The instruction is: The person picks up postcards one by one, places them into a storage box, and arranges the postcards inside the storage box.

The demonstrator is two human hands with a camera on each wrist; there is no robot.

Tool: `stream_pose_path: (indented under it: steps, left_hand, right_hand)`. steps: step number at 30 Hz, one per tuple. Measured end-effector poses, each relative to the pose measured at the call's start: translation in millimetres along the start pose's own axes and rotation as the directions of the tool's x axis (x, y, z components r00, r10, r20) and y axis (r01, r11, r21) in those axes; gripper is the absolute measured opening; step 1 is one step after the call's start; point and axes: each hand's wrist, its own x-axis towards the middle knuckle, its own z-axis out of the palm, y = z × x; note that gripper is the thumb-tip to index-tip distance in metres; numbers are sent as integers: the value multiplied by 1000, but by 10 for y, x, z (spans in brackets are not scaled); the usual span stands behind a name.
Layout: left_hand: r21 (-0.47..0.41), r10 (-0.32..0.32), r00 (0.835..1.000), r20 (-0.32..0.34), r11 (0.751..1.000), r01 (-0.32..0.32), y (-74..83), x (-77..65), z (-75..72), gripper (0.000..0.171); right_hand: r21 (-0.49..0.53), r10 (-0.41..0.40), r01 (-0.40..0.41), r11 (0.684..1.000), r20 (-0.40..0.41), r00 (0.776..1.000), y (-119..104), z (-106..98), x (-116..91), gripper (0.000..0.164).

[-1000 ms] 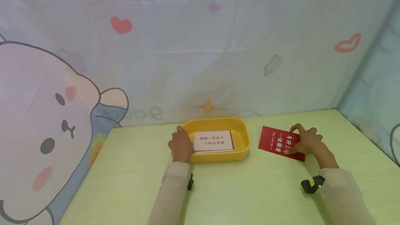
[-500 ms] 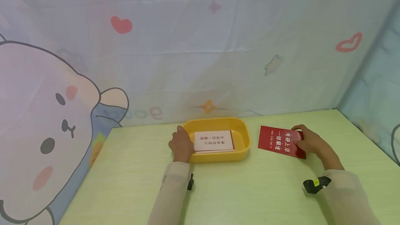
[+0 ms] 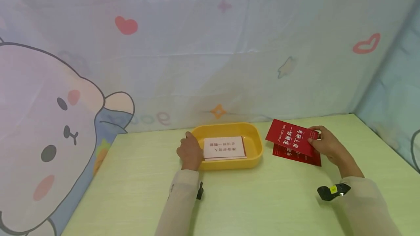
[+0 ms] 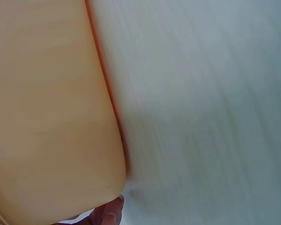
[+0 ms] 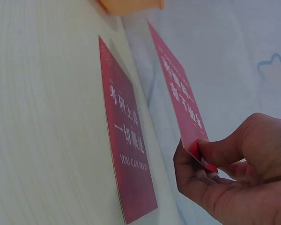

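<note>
My right hand pinches a red card with white lettering by its right end, thumb on top. In the right wrist view the held card is tilted, apart from a second red card that lies on the table. From the head view, this lower card is partly covered by the held one. My left hand grips the left end of a yellow tray. Inside the tray lie white cards with dark lettering and a red edge showing. The left wrist view shows fingertips at the tray's corner.
The pale green table ends at the back against a printed curtain, close behind the tray. A side curtain hangs along the right. A dark cable loops at the far right.
My right hand has lifted the upper red card and shifted it slightly left and back, uncovering another red card beneath. My left hand and the tray stay in place.
</note>
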Motion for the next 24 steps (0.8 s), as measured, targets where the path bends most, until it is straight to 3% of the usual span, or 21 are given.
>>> stream_pose_path:
  steps: [7, 16, 21, 24]
  left_hand:
    - [14, -1, 1000, 14, 1000, 1, 1, -13, 0, 54]
    - [11, -2, 1000, 19, 1000, 2, 19, 13, 47, 59]
    - [16, 2, 1000, 15, 1000, -2, 44, -2, 50, 61]
    - [22, 2, 1000, 11, 1000, -2, 45, -11, 33, 62]
  right_hand:
    - [58, 7, -2, 998, -90, 996, -71, 78, 19, 65]
    - [52, -78, 80, 995, -54, 996, -305, 211, 56, 70]
    - [27, -118, 121, 992, -85, 989, 132, 354, 609, 74]
    - [2, -129, 130, 992, -93, 987, 108, 453, 690, 71]
